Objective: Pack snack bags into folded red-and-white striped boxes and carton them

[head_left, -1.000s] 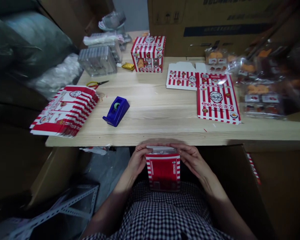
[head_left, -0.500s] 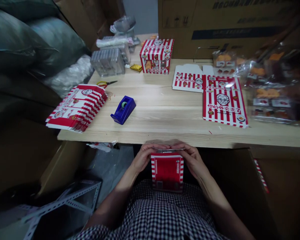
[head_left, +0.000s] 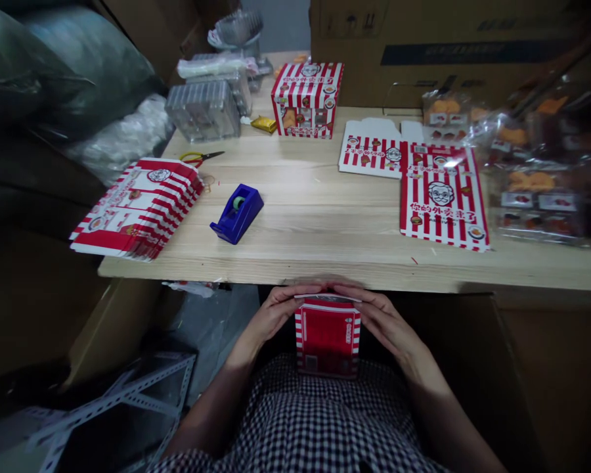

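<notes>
A red and white striped box (head_left: 328,338) stands upright in my lap, just below the table's front edge. Its plain red side faces me, and a pale flap shows at its top. My left hand (head_left: 278,312) grips the box's upper left corner, with fingers along the top edge. My right hand (head_left: 387,318) holds the upper right corner in the same way. The fingertips of both hands almost meet over the far side of the top, where they are partly hidden.
On the wooden table (head_left: 295,217) lie a blue tape dispenser (head_left: 237,213), scissors (head_left: 201,156) and a stack of flat striped cartons (head_left: 138,207). Behind stand a made-up box (head_left: 308,98) and clear plastic trays (head_left: 204,112). Flat cartons (head_left: 443,197) and bagged toy pieces (head_left: 539,200) lie right.
The flap at the top of the box has come down lower over the opening, and my fingers press along it. The view has shifted slightly.
</notes>
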`<state>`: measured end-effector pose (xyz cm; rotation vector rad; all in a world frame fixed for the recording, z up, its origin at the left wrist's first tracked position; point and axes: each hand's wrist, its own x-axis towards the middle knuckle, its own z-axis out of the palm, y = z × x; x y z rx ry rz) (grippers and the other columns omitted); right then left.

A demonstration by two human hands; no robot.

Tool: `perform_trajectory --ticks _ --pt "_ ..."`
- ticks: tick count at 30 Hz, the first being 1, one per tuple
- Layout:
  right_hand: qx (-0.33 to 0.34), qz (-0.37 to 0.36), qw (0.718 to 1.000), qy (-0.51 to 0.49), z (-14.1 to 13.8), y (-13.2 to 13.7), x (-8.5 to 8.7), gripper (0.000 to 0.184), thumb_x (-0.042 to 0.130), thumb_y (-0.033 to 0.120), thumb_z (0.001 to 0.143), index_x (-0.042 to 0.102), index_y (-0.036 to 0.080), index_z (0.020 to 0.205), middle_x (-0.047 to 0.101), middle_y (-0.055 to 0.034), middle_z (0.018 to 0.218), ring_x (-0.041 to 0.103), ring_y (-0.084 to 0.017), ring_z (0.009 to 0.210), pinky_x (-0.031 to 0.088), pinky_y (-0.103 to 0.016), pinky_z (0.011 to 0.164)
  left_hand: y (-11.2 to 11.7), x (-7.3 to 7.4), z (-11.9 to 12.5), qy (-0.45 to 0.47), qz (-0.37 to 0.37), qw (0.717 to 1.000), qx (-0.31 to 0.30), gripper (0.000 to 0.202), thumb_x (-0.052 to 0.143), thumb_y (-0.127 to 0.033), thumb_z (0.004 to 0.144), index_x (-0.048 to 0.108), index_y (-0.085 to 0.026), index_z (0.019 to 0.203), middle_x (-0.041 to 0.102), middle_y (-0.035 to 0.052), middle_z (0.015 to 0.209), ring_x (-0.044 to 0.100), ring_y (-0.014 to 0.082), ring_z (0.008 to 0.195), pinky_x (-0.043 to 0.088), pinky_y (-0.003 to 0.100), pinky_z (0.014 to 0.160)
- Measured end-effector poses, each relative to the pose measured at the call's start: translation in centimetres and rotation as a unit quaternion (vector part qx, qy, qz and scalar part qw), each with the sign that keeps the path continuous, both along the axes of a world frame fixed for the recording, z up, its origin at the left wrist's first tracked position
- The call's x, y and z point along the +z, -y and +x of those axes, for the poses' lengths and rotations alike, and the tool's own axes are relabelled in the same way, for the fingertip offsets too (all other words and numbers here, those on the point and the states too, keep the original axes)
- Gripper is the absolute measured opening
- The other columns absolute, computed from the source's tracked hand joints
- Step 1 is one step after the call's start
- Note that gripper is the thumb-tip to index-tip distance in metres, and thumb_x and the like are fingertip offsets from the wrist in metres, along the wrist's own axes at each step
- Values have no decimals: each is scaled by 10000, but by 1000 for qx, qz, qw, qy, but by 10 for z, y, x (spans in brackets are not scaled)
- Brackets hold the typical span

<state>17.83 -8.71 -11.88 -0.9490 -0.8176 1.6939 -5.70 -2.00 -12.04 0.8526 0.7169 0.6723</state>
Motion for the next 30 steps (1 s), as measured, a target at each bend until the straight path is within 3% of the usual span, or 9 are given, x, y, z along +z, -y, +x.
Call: perform_trajectory --ticks 5,8,11,14,17,19,23,27,30 --pt "-53 -27 998 22 -3 -5 -7 225 717 378 868 803 300 1061 755 -46 1199 682 -259 1147 486 -448 1068 -5 3 0 3 -13 1000 -14 323 775 -397 814 799 -200 1069 748 139 1186 662 315 1195 469 418 1048" --pt "-42 4 996 84 5 -7 -7 208 704 375 883 813 300 1043 761 -51 1187 681 -271 1148 468 -459 1079 -16 11 -2 -40 44 997 -48 283 737 -435 844 817 -206 988 776 126 1099 670 309 1179 438 437 1086" --pt "11 68 984 166 18 -9 1 228 669 386 920 789 326 1105 744 -42 1233 653 -266 1206 427 -487 1125 -30 24 -4 -106 131 980 -105 218 730 -339 856 804 -245 1037 772 85 1136 663 285 1194 397 446 1127" --pt "69 103 973 196 29 -10 9 278 697 387 907 755 333 1173 711 -42 1300 620 -265 1262 418 -507 1138 -37 35 -4 -127 160 970 -135 254 746 -246 830 789 -261 1080 759 74 1179 674 270 1176 425 422 1102" --pt "50 105 972 204 30 -12 10 222 690 406 913 784 326 1097 754 -45 1207 668 -255 1177 463 -507 1092 -39 41 -2 -132 174 967 -127 296 794 -158 761 798 -256 1040 777 87 1116 706 270 1103 463 411 1054" --pt "22 97 973 209 26 -14 8 193 684 415 916 800 323 1039 774 -39 1146 695 -244 1107 490 -499 1058 -38 42 0 -138 183 967 -115 310 809 -131 733 801 -260 1014 787 82 1071 720 269 1052 487 417 1015" --pt "5 50 984 174 19 -18 2 261 753 409 856 780 324 1102 771 -37 1157 715 -237 1056 543 -460 981 -38 36 4 -149 193 963 -115 275 787 -176 769 798 -246 1036 791 85 1042 730 258 970 525 393 923" --pt "-8 28 988 154 17 -23 -1 281 778 421 822 794 302 1076 808 -32 944 747 -217 844 585 -411 843 -40 29 6 -157 217 956 -121 243 699 -236 865 785 -244 1092 786 87 1073 726 229 946 529 352 882" --pt "-28 42 983 176 16 -27 -4 265 777 414 821 802 292 1054 806 -31 882 736 -210 805 585 -380 781 -44 28 8 -162 238 950 -119 234 678 -246 878 787 -256 1084 787 77 1064 722 222 916 536 330 829"
